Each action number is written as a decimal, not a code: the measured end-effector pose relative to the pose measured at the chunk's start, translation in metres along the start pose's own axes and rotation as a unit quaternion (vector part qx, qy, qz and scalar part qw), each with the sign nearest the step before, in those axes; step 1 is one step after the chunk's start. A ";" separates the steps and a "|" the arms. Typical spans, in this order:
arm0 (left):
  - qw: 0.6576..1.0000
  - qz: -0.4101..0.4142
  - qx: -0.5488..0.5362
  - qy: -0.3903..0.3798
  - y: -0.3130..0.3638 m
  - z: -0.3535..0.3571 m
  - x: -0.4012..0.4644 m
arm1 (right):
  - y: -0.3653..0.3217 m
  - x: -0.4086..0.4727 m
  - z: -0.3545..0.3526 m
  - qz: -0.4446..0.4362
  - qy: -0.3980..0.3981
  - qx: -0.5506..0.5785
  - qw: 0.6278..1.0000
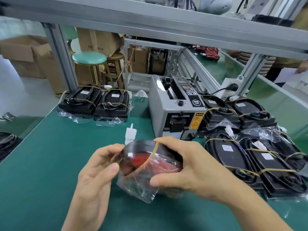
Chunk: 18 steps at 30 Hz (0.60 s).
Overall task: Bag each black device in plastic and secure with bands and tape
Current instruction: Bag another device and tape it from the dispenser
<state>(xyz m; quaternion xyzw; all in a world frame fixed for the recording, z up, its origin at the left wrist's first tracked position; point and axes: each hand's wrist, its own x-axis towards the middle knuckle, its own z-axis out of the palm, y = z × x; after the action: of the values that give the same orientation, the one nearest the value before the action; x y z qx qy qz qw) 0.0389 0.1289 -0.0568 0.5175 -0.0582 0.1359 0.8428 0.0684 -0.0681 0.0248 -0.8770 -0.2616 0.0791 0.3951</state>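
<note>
— What's the surface like?
— A green matted desk (55,155) under a grey aluminium frame (166,29). A grey tape dispenser machine (175,110) stands at its middle, banded black devices in clear plastic stacked left (96,104) and right (250,147) of it.

— And the hands?
— Above the near edge. The right hand (186,165) curls round a black device with a red face in a clear plastic bag (150,160), a tan rubber band (152,155) across it. The left hand (96,169) pinches the bag's left side.

— Beyond?
— Cardboard boxes (25,55) and a green-cushioned stool (89,58).
</note>
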 end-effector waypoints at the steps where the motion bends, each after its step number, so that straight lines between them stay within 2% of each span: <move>1: 0.999 0.016 0.047 -0.009 0.005 -0.004 0.003 | -0.005 0.000 0.000 -0.012 0.007 -0.096 0.995; 3: 0.981 0.054 0.182 -0.042 0.015 -0.001 0.003 | -0.011 0.003 0.003 -0.015 0.004 -0.233 0.972; 6: 0.923 0.093 0.361 -0.093 0.013 0.013 -0.003 | -0.012 0.013 0.015 0.007 -0.013 -0.285 0.958; 7: 0.916 0.081 0.377 -0.107 0.009 0.017 -0.005 | -0.011 0.016 0.020 0.000 -0.015 -0.298 0.955; 10: 0.935 0.037 0.330 -0.122 0.003 0.013 -0.005 | -0.006 0.020 0.023 -0.028 -0.051 -0.303 0.951; 12: 0.939 0.048 0.321 -0.112 0.001 0.002 -0.001 | 0.002 0.018 0.010 -0.021 -0.078 -0.206 0.975; 13: 0.938 0.057 0.324 -0.105 0.000 -0.003 0.001 | 0.008 0.015 0.001 0.011 -0.043 -0.118 0.992; 14: 0.939 0.063 0.323 -0.097 -0.002 -0.008 0.003 | 0.018 0.013 -0.010 0.047 0.033 -0.031 0.998; 16: 0.945 0.070 0.310 -0.078 -0.006 -0.015 0.006 | 0.045 0.014 -0.026 0.135 0.215 0.064 0.965; 18: 0.950 0.071 0.299 -0.055 -0.011 -0.021 0.008 | 0.069 0.019 -0.030 0.232 0.287 0.132 0.920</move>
<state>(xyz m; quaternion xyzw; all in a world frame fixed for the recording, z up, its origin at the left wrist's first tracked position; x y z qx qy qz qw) 0.0492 0.1444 -0.0737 0.7471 -0.0979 0.1774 0.6330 0.1221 -0.1157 -0.0048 -0.8382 0.0861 -0.0525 0.5359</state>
